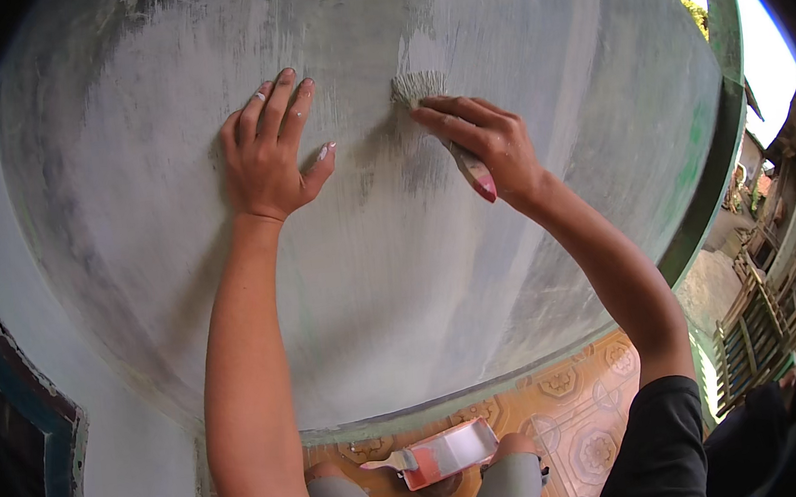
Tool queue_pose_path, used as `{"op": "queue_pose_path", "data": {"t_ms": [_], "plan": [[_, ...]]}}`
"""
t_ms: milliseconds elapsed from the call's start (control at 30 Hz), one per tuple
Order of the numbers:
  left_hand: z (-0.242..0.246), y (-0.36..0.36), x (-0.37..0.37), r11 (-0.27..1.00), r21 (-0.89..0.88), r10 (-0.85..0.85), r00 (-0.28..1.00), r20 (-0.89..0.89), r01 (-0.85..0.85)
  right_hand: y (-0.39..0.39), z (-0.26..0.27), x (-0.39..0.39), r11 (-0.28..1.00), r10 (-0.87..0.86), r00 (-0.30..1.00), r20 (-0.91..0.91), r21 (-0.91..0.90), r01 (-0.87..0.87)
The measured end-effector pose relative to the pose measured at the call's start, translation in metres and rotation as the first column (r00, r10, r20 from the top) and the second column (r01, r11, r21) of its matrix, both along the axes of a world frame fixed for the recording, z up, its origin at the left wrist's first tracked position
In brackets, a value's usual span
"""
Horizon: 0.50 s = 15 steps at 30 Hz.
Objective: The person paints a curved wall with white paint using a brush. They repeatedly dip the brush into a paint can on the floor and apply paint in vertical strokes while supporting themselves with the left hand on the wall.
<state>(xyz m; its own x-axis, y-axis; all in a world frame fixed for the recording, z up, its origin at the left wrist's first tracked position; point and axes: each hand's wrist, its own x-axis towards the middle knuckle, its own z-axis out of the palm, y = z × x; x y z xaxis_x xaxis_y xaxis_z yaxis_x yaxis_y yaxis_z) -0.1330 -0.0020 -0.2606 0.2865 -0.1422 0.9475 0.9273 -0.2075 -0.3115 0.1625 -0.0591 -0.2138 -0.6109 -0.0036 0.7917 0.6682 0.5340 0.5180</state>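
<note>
My right hand (483,133) grips a flat paintbrush (420,87) near its bristles. The handle's red end pokes out below my palm. Whitish paint coats the bristles, which touch or nearly touch the wall (371,264). My left hand (270,143) lies flat against that wall, fingers spread, with white paint specks on several fingertips. Patchy white streaks cover the grey wall, and darker grey shows between the two hands. On the floor between my knees sits a red paint tray (452,452) holding white paint. A second brush (391,461) rests on its left edge.
Brown patterned floor tiles (596,447) meet the wall's foot. A white adjoining wall (125,438) with a dark frame (60,457) stands left. At right are a green post (724,47), a wooden slatted structure (749,340) and a partly seen person in dark clothing (756,437).
</note>
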Motion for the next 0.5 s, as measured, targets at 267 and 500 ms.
{"op": "queue_pose_path", "data": {"t_ms": [267,500], "plan": [[0.000,-0.001,0.000,1.000,-0.004,0.015,1.000,-0.004,-0.015,-0.024,-0.054,0.010,0.734,0.210,0.977,0.024,-0.665,-0.142],[0.000,-0.001,0.000,1.000,0.004,0.017,1.000,-0.011,-0.017,0.000,0.054,0.013,0.972,0.233,0.950,-0.206,0.051,-0.227]]}}
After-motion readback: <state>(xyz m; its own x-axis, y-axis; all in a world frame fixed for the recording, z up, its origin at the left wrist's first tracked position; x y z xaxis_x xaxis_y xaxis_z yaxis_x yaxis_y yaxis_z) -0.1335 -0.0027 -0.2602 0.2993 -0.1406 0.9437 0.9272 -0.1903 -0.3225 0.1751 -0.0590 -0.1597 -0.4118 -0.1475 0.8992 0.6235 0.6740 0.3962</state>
